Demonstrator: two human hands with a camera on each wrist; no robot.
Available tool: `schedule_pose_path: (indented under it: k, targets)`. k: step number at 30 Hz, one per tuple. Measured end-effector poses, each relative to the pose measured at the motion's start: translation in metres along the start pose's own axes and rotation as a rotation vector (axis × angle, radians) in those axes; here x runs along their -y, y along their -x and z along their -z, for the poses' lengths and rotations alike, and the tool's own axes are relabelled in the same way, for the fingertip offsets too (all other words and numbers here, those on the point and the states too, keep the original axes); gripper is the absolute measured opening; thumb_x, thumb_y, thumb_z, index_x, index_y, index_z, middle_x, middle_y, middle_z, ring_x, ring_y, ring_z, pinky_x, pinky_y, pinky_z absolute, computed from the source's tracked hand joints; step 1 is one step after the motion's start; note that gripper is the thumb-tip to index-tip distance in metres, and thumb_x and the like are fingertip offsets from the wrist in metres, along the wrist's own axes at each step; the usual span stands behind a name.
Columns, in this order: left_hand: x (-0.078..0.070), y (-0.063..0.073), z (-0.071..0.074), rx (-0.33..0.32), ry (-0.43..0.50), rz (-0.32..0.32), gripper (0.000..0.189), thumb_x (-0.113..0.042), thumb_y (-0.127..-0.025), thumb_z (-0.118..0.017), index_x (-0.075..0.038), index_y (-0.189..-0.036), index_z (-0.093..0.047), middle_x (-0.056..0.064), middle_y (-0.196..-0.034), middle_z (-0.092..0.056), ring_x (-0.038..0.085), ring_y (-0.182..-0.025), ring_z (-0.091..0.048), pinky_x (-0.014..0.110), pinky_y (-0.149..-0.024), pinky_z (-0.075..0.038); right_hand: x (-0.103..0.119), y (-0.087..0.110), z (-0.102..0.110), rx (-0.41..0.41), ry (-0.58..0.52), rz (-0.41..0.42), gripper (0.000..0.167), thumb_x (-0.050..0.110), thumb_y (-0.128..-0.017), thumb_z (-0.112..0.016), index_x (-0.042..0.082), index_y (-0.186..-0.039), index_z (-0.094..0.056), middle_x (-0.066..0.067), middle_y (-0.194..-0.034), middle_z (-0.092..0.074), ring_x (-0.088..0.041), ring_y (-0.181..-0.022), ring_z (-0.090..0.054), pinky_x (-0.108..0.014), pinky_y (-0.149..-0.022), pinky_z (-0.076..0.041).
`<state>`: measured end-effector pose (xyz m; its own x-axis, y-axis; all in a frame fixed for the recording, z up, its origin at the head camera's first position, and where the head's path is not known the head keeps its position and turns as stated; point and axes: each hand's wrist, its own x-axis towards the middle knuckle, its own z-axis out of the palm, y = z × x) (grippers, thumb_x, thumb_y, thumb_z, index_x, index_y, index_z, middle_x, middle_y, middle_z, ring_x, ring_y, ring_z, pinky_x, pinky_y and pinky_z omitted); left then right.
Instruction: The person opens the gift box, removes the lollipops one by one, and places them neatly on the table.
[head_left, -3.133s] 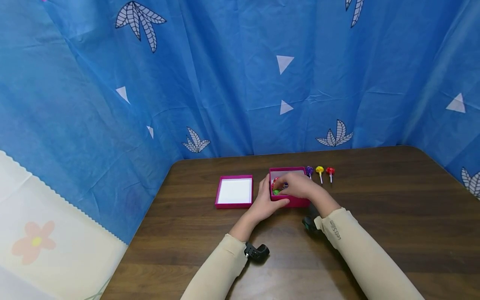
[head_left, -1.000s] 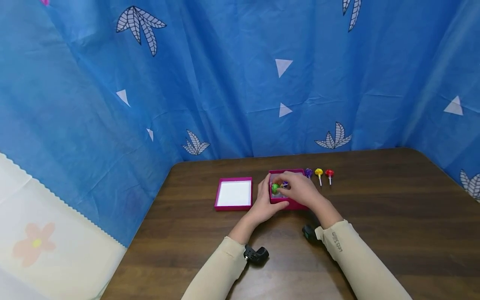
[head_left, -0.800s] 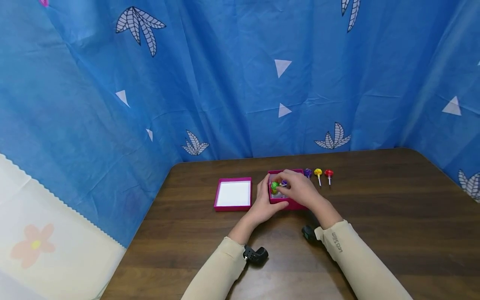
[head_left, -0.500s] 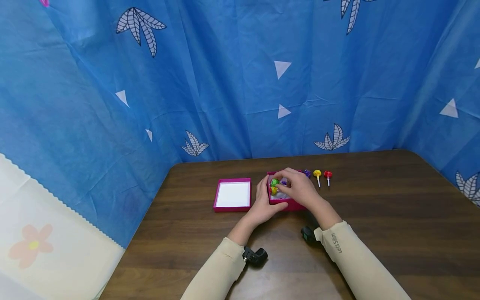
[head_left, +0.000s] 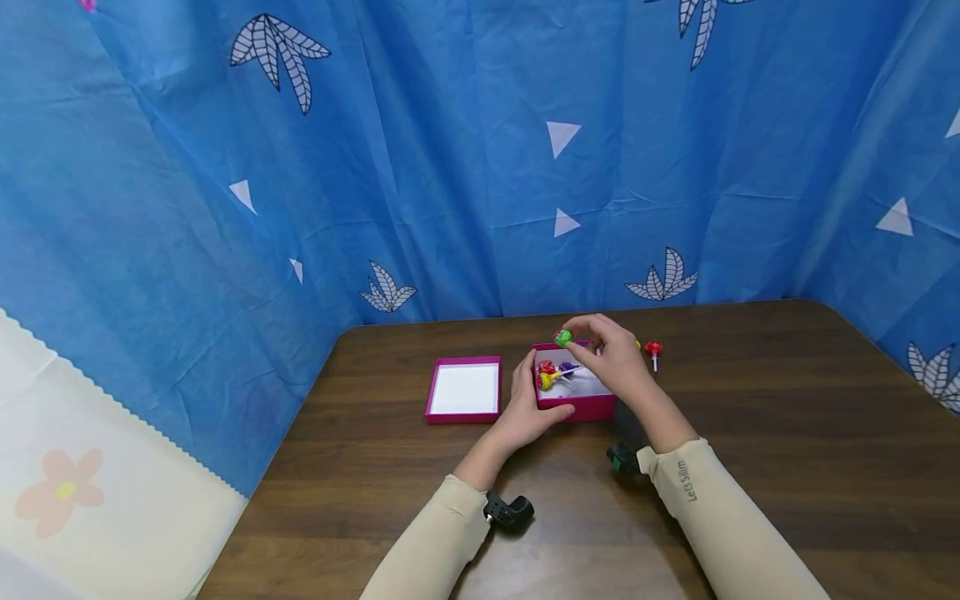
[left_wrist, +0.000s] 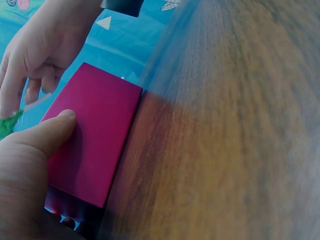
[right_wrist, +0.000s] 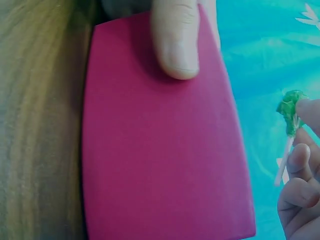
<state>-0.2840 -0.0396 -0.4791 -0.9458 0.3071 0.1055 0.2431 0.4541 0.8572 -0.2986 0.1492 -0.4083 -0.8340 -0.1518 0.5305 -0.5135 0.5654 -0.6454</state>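
Note:
My right hand (head_left: 613, 357) pinches a green lollipop (head_left: 563, 337) by its wrapped head, just above the far rim of a pink box (head_left: 592, 407). In the right wrist view, the lollipop's white stick (right_wrist: 284, 162) points down past the curled fingers. My left hand (head_left: 523, 410) grips the box at its near left corner, thumb (left_wrist: 57, 127) on the front wall and fingers along the left side. Inside the open box lie a red lollipop (head_left: 547, 367), a yellow one (head_left: 545, 381) and a purple one (head_left: 567, 368).
The box's lid (head_left: 462, 418) lies left of it, white inside facing up. Right of the box, a red lollipop (head_left: 654, 347) lies on the brown wooden table (head_left: 750, 417), with a yellow one mostly behind my right hand. A blue curtain (head_left: 465, 167) hangs behind the table.
My right hand has lifted the green lollipop up out of the box and moved away from me, uncovering the sweets inside. My left hand stays on the box.

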Motion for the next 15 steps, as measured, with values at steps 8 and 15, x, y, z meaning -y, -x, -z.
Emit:
schedule_pose_path:
  k: [8, 15]
  targets:
    - [0.002, 0.000, -0.001, -0.003, -0.004, -0.002, 0.109, -0.044, -0.084, -0.076, -0.027, -0.160, 0.000, 0.005, -0.166, -0.008, 0.029, -0.151, -0.019, 0.057, -0.121, -0.029, -0.002, -0.002, 0.012, -0.112, -0.063, 0.034, 0.038, 0.012, -0.091, -0.074, 0.016, -0.128, -0.067, -0.009, -0.104, -0.067, -0.015, -0.070, -0.052, -0.018, -0.060, -0.047]
    - [0.002, -0.001, -0.001, -0.011, -0.005, -0.005, 0.110, -0.043, -0.084, -0.077, -0.025, -0.161, 0.000, 0.006, -0.166, -0.009, 0.028, -0.151, -0.020, 0.056, -0.121, -0.029, -0.011, -0.004, 0.029, -0.190, -0.051, -0.020, 0.029, 0.016, -0.094, -0.070, 0.016, -0.123, -0.071, -0.009, -0.105, -0.065, -0.010, -0.072, -0.050, -0.015, -0.058, -0.043]
